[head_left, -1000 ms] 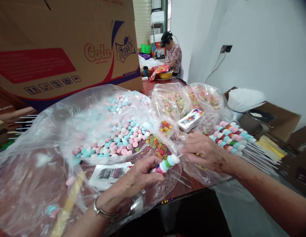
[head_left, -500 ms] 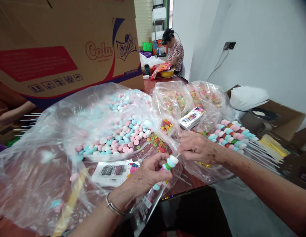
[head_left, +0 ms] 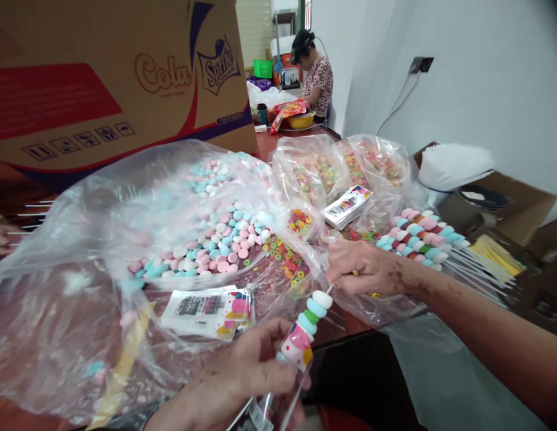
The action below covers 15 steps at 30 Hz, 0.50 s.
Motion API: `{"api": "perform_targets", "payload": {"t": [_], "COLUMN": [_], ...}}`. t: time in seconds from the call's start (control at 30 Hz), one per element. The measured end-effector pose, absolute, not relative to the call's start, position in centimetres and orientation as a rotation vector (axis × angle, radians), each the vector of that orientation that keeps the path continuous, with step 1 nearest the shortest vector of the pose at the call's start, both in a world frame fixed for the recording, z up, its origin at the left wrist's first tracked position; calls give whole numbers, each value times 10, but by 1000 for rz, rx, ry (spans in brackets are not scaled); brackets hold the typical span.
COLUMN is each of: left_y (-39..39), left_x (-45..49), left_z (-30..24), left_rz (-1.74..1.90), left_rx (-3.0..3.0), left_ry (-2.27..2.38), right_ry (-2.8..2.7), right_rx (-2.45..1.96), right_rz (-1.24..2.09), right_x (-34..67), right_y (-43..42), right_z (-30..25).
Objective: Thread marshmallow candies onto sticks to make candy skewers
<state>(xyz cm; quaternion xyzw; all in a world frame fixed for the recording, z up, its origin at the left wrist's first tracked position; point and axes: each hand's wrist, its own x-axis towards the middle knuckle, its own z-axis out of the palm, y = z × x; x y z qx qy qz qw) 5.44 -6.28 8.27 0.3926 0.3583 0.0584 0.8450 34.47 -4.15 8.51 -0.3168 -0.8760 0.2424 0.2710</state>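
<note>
Between my hands, a slanted candy skewer (head_left: 316, 307) shows white, blue and green marshmallow-like pieces at its upper end. Its lower part sits inside a clear printed bag (head_left: 297, 346) with a pink, white and yellow pattern. My left hand (head_left: 246, 368) is closed around the bag and the lower pieces, partly hiding them. Just above the white end piece, my right hand (head_left: 361, 266) pinches the thin white stick (head_left: 329, 289). A stack of flat printed bags (head_left: 206, 312) lies beyond my left hand.
A large plastic bag holds pink, blue and white candies (head_left: 224, 239); ring candies (head_left: 289, 257) lie beside it. Finished skewers (head_left: 422, 239) are piled at right, near another bag stack (head_left: 347, 206). A cardboard box (head_left: 125, 78) stands behind; a person (head_left: 318, 78) sits beyond.
My left hand has slid down the skewer towards me, uncovering more pieces and the bag's printed part. My right hand stays at the stick. At far left, another person's arm has shifted.
</note>
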Motion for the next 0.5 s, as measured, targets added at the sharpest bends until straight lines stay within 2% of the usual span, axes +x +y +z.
{"api": "perform_targets", "payload": {"t": [0.27, 0.5], "left_y": [-48, -35], "left_x": [44, 46], "left_z": [77, 69], "left_rz": [-47, -207], "left_rx": [976, 1023], "left_ry": [777, 723], "right_ry": [-2434, -2444], "right_rx": [-891, -833], "right_rz": [559, 628], "right_x": [340, 340], "right_y": [-37, -37], "right_z": [91, 102]}}
